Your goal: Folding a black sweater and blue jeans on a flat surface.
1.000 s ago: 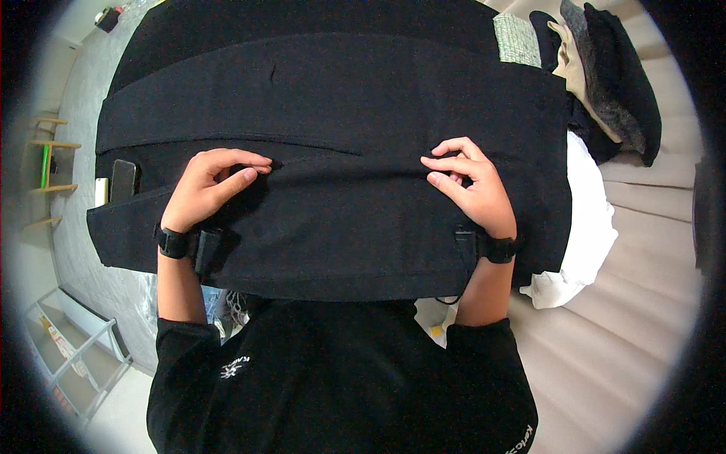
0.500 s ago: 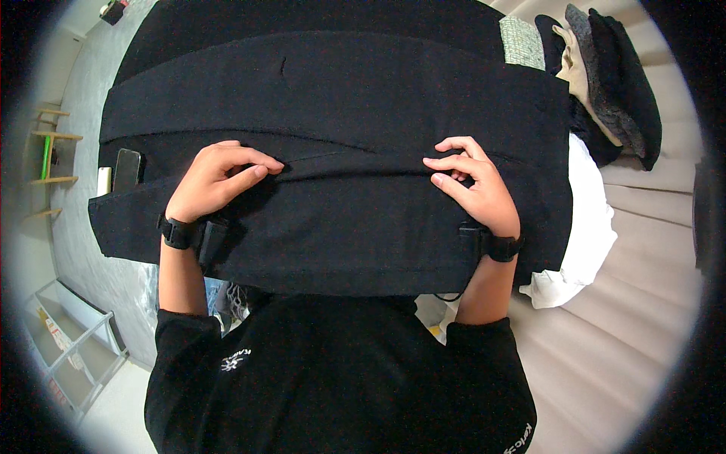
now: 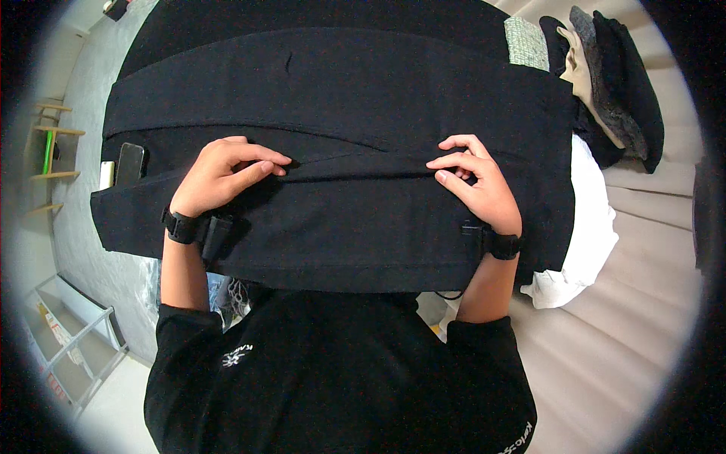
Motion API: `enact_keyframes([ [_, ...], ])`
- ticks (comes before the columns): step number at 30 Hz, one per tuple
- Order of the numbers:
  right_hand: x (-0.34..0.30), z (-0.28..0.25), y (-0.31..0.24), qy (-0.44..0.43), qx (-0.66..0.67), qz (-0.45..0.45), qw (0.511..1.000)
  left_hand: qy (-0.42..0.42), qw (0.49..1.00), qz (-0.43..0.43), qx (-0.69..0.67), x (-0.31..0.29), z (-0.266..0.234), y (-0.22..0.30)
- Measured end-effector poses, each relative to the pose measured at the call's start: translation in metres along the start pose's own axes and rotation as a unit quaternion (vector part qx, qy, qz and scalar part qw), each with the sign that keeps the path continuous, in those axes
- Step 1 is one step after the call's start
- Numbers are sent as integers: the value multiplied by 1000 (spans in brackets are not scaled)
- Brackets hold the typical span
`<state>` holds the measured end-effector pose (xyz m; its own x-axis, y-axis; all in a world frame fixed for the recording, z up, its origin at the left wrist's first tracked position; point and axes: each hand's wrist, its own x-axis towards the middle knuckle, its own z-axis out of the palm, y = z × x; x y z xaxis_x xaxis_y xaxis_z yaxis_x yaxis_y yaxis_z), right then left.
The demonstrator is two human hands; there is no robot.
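A large black garment [image 3: 333, 227] lies spread in front of me. Its two long panels part toward the left, much like trouser legs, and a crease runs between my hands. My left hand [image 3: 227, 174] rests over the crease on the left side, fingers loosely bent and thumb close to the index finger, with no cloth visibly gripped. Across from it, my right hand [image 3: 480, 189] is over the same crease with its fingers curved and apart, holding nothing. Each wrist wears a black strap; a small black box [image 3: 218, 238] is by the left one.
In the gap at the garment's left lie a dark phone [image 3: 131, 164] and a small white item [image 3: 107, 175]. White cloth [image 3: 594, 227] sits at the right edge. Folded clothes [image 3: 605, 83] and a pale green textured cloth [image 3: 526, 43] are at the far right. A grey shelf frame [image 3: 83, 340] stands lower left.
The view has shifted very slightly. My left hand appears a little farther right; my right hand and the garment stay almost the same.
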<state>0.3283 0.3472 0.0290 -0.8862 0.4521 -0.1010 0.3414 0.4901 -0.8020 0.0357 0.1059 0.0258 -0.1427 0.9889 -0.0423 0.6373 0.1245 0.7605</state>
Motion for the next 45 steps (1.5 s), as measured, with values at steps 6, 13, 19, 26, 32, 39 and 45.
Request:
enact_keyframes([
  [6, -1, 0, 0, 2, 7, 7, 1000, 5, 1000, 6, -3, -1, 3, -4],
  [13, -1, -1, -1, 4, 2, 3, 1000, -22, 999, -28, -23, -1, -2, 2],
  [19, -1, -1, 1, -3, 12, 6, 1000, -41, 998, -26, -35, -4, -2, 0],
  [26, -2, -3, -4, -7, 10, 6, 1000, -40, 989, -43, -134, -7, 0, -5],
  [32, 6, -15, -43, -66, -100, 17, 993, -19, 994, -14, -105, -7, -2, 0],
  [39, 73, -1, -49, -39, -233, -54, 970, 1, 996, 17, -87, -9, 3, -1],
  [45, 90, 15, -50, -48, -243, -11, 969, 27, 997, 22, -70, -7, 6, -2],
])
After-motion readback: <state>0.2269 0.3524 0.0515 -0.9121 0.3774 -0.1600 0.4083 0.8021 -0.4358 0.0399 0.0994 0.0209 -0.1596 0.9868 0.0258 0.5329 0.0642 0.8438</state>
